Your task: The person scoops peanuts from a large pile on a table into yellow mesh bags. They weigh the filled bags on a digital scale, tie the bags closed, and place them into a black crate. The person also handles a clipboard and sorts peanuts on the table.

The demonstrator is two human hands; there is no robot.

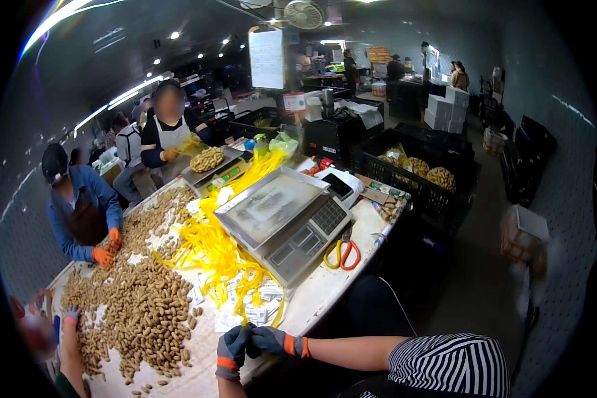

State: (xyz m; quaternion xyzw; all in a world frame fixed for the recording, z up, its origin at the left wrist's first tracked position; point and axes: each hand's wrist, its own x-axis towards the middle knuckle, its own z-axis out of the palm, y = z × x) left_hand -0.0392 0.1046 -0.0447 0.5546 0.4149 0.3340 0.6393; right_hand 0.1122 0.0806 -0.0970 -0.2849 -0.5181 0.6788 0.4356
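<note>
At the table's near edge, my left hand point(231, 348) and my right hand point(271, 341) meet with fingertips pinched together. Both wear grey-blue gloves with orange bands. Between them they grip a yellow mesh netting strip, mostly hidden by the fingers. Just beyond lie small white printed labels point(256, 313) and a long heap of yellow mesh netting point(214, 253). Loose unshelled peanuts point(149, 303) are piled to the left. A digital weighing scale point(273, 209) with a bare metal pan stands ahead. Scissors point(342, 254) with one yellow and one red handle lie beside it.
Across the white-topped table point(323, 306), a person in orange gloves point(103, 256) touches the peanuts. Another holds yellow netting by a second scale's tray of peanuts point(207, 160). A third person's gloved hand point(72, 314) reaches in at left. A black crate point(418, 194) holds netted peanuts.
</note>
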